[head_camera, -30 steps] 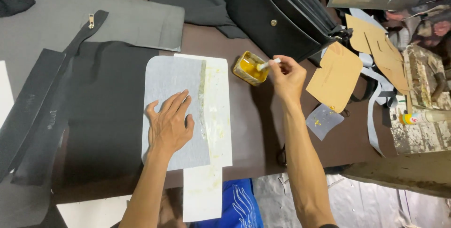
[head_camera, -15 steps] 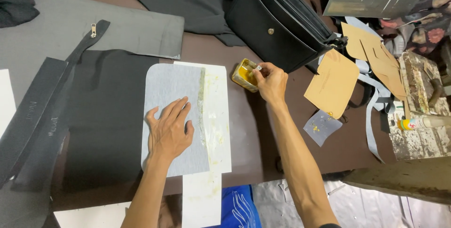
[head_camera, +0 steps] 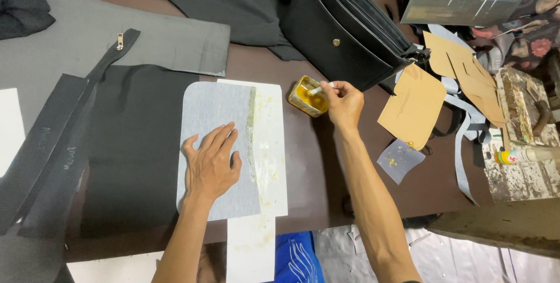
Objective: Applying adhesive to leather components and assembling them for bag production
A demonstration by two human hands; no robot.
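My left hand [head_camera: 211, 162] lies flat, fingers spread, on a grey rounded panel [head_camera: 214, 111] that rests partly on a glue-stained white paper sheet [head_camera: 270, 143]. My right hand [head_camera: 344, 104] pinches a small white-handled brush [head_camera: 318, 91] whose tip dips into a small open tin of yellow glue [head_camera: 305, 97] just right of the paper. A glue streak runs along the panel's right edge.
A black bag [head_camera: 344, 32] stands behind the tin. Tan card patterns [head_camera: 414, 105] and grey straps [head_camera: 464, 143] lie to the right, with a small grey scrap [head_camera: 399, 160]. Black leather pieces [head_camera: 131, 143] and a zipped strap [head_camera: 76, 102] lie left. A worn block [head_camera: 525, 137] sits far right.
My right hand has moved down to the tin, bringing the brush tip into the glue. My left hand stays pressed on the grey panel.
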